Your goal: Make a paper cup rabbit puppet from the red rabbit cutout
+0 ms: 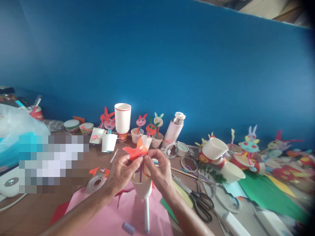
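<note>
Both hands pinch an orange-red paper cutout with pointed ears [136,152], its face turned away from me. My left hand [125,168] closes on its lower left edge, and my right hand [158,167] grips its lower right. Below the fingers, a purple strip [140,173] runs down into a white paper cup [142,189]. The cup stands over pink paper [98,213], and a pale stick-like marker [147,216] points from it toward me. A small purple cap [128,228] lies on the pink sheet.
Black-handled scissors [201,201] and tape rings [189,164] lie to the right. Behind stand a stack of paper cups [122,118], a pink thermos [173,131] and several paper-animal cups [109,142]. Green paper [268,196] lies at right; a plastic bag [19,127] is at left.
</note>
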{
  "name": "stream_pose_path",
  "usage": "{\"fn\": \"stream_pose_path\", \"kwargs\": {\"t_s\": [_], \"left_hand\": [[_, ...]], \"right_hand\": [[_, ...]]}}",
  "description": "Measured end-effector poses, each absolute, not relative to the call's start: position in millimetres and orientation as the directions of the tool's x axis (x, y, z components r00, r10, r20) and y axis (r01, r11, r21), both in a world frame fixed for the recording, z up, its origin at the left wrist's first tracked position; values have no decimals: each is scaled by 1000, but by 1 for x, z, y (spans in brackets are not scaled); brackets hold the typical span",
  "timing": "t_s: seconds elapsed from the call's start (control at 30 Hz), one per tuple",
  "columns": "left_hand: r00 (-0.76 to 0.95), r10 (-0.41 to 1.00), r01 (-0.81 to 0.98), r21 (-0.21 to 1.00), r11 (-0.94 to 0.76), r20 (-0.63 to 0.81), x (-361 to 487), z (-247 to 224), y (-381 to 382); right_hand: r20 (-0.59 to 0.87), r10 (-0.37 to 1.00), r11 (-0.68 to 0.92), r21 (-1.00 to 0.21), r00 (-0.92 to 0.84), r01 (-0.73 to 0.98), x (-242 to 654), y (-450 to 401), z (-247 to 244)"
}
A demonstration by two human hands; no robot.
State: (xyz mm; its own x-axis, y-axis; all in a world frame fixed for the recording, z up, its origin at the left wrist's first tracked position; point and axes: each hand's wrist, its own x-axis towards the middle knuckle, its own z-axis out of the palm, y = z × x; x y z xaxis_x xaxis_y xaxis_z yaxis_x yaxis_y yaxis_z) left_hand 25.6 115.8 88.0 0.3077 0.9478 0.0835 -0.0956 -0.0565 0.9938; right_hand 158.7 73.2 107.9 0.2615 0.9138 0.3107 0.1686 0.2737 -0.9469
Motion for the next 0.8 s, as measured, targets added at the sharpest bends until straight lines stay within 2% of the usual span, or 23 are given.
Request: {"fn": "stream_pose_path", "kwargs": {"t_s": [0.23,0.37,0.67,0.8], "left_hand": [[329,941,-33,996,-78,85,23,95,114],[351,933,-32,997,-76,82,22,90,113],[394,916,-87,995,-41,72,24,91,113],[384,923,-154,988,32,30,26,93,114]], "right_hand": [[201,956,224,-970,212,-91,164,81,106],[116,987,138,-969,113,-206,168,83,109],[53,995,75,-957,85,-282,170,83,110],[60,995,80,-956,81,-281,173,84,110]]}}
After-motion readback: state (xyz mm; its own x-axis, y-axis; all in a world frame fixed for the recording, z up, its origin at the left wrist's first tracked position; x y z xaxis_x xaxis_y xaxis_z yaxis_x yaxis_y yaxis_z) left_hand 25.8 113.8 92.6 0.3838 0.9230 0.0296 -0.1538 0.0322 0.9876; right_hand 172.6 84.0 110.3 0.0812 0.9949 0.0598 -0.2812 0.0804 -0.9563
